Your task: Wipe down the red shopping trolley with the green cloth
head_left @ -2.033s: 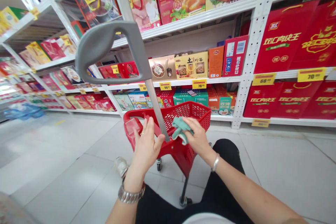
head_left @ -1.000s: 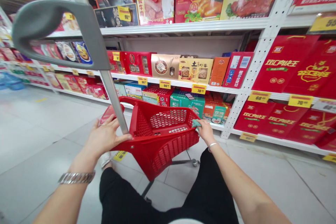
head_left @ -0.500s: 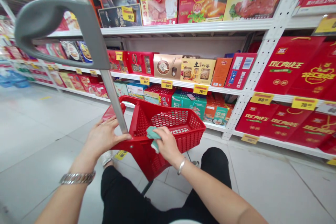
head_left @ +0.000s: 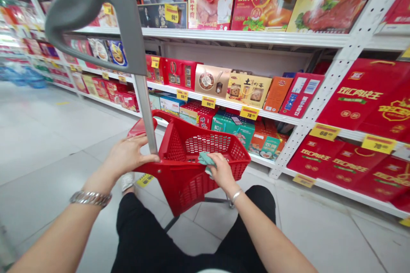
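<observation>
A red plastic shopping basket point(head_left: 205, 145) on wheels stands on the floor in front of my knees. A metal pole point(head_left: 145, 111) rises from its near left corner to a grey handle point(head_left: 96, 17). My left hand point(head_left: 128, 155) is closed on the basket's rim at the foot of the pole. My right hand point(head_left: 221, 170) presses a crumpled green cloth point(head_left: 205, 160) against the near right rim of the basket. Both wrists wear silver bands.
White store shelves point(head_left: 256, 38) run from the left to the far right, filled with red and coloured gift boxes point(head_left: 355, 94) and yellow price tags point(head_left: 249, 113). The grey tiled floor point(head_left: 48, 136) opens to the left. My black-trousered legs point(head_left: 153, 239) are bent under me.
My right hand has slid the green cloth along the basket's rim from the far right corner, near its base a second ago, to the middle right. My left hand has stayed at the pole's foot.
</observation>
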Motion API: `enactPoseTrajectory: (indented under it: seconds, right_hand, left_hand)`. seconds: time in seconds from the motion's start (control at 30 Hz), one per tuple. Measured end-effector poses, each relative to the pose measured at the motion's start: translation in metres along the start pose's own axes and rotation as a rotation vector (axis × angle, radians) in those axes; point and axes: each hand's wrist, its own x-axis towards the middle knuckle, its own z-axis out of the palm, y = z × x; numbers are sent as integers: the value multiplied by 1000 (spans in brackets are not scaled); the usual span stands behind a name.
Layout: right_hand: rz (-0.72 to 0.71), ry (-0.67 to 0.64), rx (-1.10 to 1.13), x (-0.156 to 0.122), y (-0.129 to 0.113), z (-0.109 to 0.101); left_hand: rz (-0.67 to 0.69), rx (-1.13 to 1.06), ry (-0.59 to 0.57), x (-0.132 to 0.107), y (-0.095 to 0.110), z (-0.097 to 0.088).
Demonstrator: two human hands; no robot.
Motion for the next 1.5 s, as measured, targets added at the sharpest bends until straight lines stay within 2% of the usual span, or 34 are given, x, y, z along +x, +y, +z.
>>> enactPoseTrajectory:
  seconds: [0.13, 0.27, 0.4, 0.5, 0.63, 0.77, 0.9, 1.03, 1.13, 1.2, 1.27, 1.33, 1.43, 1.5]
  right_hand:
    - [98, 52, -110, -8, 55, -34]
    - [194, 92, -167, -7, 93, -68]
    - [299, 138, -215, -6, 118, -91]
    - [346, 171, -231, -9, 124, -94]
    - [320, 189, -220, -12, 112, -82]
    - [228, 167, -174, -13, 80, -54]
    - [110, 98, -100, -7, 27, -8]
    - [-37, -8, 86, 15, -40, 39]
    - [-102, -98, 181, 36, -80, 58]
    - [-116, -135, 200, 44, -93, 63]
    - [-112, -151, 194, 46, -93, 64]
    - [-104, -153, 163, 41, -81, 59]
    - [-74, -135, 63, 26, -47, 42]
    - [-28, -106, -8, 15, -19, 24]
  left_hand:
    - [6, -23, -17, 4, -5, 2]
    - [15, -62, -8, 6, -6, 1]
    - [7, -71, -11, 9, -6, -2]
    - [-13, -43, -20, 12, -9, -2]
    - [-30, -14, -37, 15, -17, 3]
    - [2, 4, 8, 15, -27, 10]
    - [37, 34, 61, 14, -34, 14]
    - [74, 36, 56, 12, -41, 17]
    - [102, 31, 53, 11, -49, 18]
    - [105, 40, 50, 10, -54, 19]
    - [101, 52, 53, 10, -59, 20]
    - [100, 60, 65, 9, -62, 20]
    - [94, 73, 97, 5, -63, 21]
    - [50, 89, 180, -4, -59, 22]
